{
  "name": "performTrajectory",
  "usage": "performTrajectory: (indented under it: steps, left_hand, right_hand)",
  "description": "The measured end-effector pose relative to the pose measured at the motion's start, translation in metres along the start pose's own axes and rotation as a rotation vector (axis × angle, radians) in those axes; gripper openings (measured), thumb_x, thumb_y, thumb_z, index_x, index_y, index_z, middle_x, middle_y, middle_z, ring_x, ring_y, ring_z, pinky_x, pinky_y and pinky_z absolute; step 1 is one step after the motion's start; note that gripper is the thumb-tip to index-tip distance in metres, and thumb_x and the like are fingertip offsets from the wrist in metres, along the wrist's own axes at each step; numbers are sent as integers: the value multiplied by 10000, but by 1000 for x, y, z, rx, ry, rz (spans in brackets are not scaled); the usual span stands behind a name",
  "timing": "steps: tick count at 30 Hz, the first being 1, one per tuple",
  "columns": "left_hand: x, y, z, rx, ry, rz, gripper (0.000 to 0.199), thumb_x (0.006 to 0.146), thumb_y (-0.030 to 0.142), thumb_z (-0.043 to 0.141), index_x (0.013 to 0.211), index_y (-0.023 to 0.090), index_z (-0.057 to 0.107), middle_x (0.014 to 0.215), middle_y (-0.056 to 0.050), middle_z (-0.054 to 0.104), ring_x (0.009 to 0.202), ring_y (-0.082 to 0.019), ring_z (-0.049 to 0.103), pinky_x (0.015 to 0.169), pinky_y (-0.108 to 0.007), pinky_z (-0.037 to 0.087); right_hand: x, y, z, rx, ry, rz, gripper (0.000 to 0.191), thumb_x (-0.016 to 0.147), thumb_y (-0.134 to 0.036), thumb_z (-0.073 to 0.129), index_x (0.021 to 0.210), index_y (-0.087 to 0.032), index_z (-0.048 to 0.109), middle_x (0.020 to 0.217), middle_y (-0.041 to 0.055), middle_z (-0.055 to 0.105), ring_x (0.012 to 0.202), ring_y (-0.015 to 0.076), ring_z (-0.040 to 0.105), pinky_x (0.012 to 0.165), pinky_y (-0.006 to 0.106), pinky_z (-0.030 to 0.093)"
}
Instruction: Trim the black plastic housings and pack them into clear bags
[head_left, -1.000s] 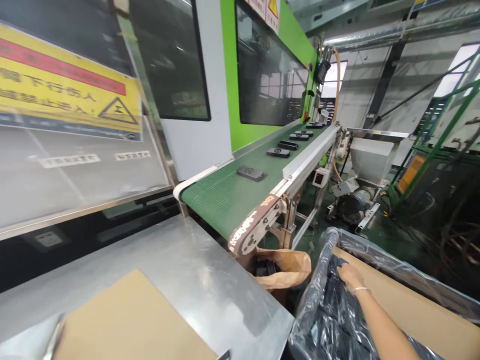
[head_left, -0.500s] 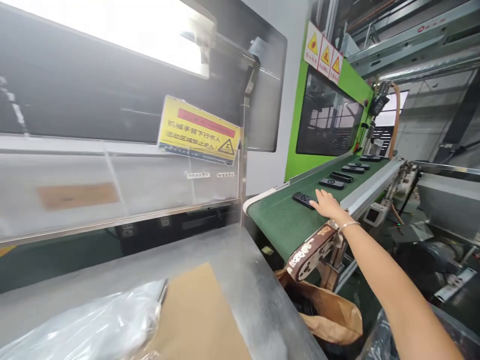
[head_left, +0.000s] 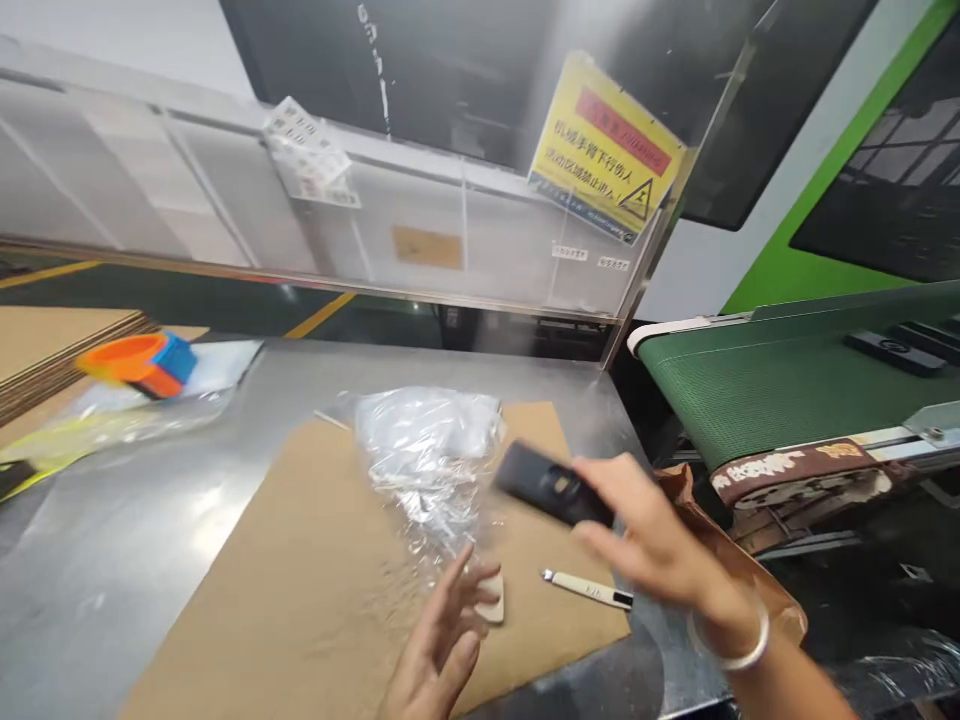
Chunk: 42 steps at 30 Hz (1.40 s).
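Note:
My right hand (head_left: 656,530) grips one end of a black rectangular plastic part (head_left: 551,485) between thumb and fingers, over the cardboard sheet (head_left: 337,580). The part is blurred by motion. At the bottom centre is my left hand (head_left: 442,640), fingers apart and holding nothing. Just behind its fingertips lies a small cream-coloured flat piece (head_left: 491,600), partly hidden. A cream pen-shaped tool (head_left: 589,588) with a metal tip rests on the cardboard below the black part. Crumpled clear plastic bags (head_left: 427,440) lie behind my left hand.
To the right runs a green conveyor belt (head_left: 765,390) carrying more black parts (head_left: 892,350). A brown paper bag (head_left: 780,590) stands below its end. An orange and blue tape dispenser (head_left: 142,362) and stacked cardboard (head_left: 52,350) are at the left of the metal table (head_left: 150,540).
My right hand has taken a black part off the belt and brought it left over the cardboard. My left hand has come into view. The view has turned left and down.

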<state>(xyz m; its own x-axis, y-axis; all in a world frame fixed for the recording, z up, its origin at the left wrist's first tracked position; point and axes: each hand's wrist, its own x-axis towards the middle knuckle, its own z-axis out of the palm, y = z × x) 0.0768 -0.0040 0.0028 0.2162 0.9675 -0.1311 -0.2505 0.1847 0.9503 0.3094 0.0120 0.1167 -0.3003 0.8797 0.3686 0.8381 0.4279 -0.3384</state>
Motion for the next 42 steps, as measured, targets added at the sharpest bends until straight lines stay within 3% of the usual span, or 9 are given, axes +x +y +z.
performTrajectory:
  steps: [3, 5, 9, 13, 19, 25, 33, 37, 42]
  left_hand:
    - [3, 2, 4, -352, 28, -11, 713, 666, 613, 595, 1272, 276, 430, 1209, -84, 565, 1091, -280, 512, 907, -383, 425]
    - [0, 0, -4, -410, 106, -68, 570, 742, 511, 579, 1239, 275, 435, 1097, -61, 602, 1032, -241, 543, 897, -359, 429]
    - [-11, -13, -38, -157, 155, 57, 375, 733, 292, 639, 1084, 221, 525, 869, -19, 594, 840, -167, 559, 811, -278, 439]
    - [-24, -20, -70, 190, -84, 145, 373, 698, 183, 598, 1068, 185, 549, 808, -29, 587, 731, -160, 538, 710, -276, 435]
    - [-32, -7, -89, 385, -161, 186, 478, 574, 35, 545, 1023, 191, 595, 872, -56, 632, 795, -214, 566, 763, -308, 415]
    - [-38, 4, -86, 318, -280, 138, 243, 640, 83, 571, 847, 181, 654, 755, -64, 616, 694, -208, 532, 674, -287, 377]
    - [-46, 6, -86, 259, -397, 102, 191, 649, 143, 617, 828, 180, 673, 801, -76, 646, 724, -219, 567, 689, -298, 401]
    - [-48, 2, -86, -58, -478, -119, 305, 683, 413, 664, 830, 148, 630, 748, -88, 639, 666, -208, 596, 600, -288, 431]
    - [-46, -5, -71, -491, -199, -368, 493, 733, 592, 548, 854, 116, 587, 678, -94, 673, 567, -176, 620, 547, -257, 458]
  right_hand:
    - [-22, -61, 76, 191, -51, -161, 569, 837, -304, 517, 1338, -110, 329, 1157, 142, 546, 1013, 242, 505, 865, 400, 455]
    - [-33, -72, 118, 288, 22, -190, 592, 857, -442, 474, 1319, -92, 351, 1123, 164, 549, 1014, 253, 500, 838, 400, 470]
    - [-41, -46, 182, 109, 24, 164, 361, 891, -370, 433, 1187, -179, 512, 1173, 147, 524, 1081, 266, 470, 882, 462, 436]
    - [-48, -23, 223, 5, -21, 203, 335, 860, -296, 475, 1157, -165, 562, 1065, 169, 578, 990, 298, 517, 807, 511, 464]
    - [-56, -61, 177, 284, -14, 135, 365, 884, -257, 453, 1245, -204, 473, 1155, 115, 536, 1064, 225, 516, 864, 388, 474]
    - [-38, -113, 125, 474, -204, -346, 519, 846, -140, 472, 1348, -207, 357, 1223, 141, 477, 1096, 250, 467, 857, 433, 458]
    - [-49, -112, 123, 460, -234, -341, 584, 827, -100, 488, 1374, -208, 316, 1205, 136, 486, 1073, 240, 469, 840, 419, 463]
    - [-56, -101, 132, 524, -91, -117, 474, 863, -113, 435, 1322, -230, 413, 1197, 119, 479, 1087, 235, 464, 860, 438, 451]
    - [-60, -110, 151, 539, 101, 0, 449, 894, -194, 411, 1340, -244, 390, 1212, 129, 457, 1083, 257, 461, 825, 466, 456]
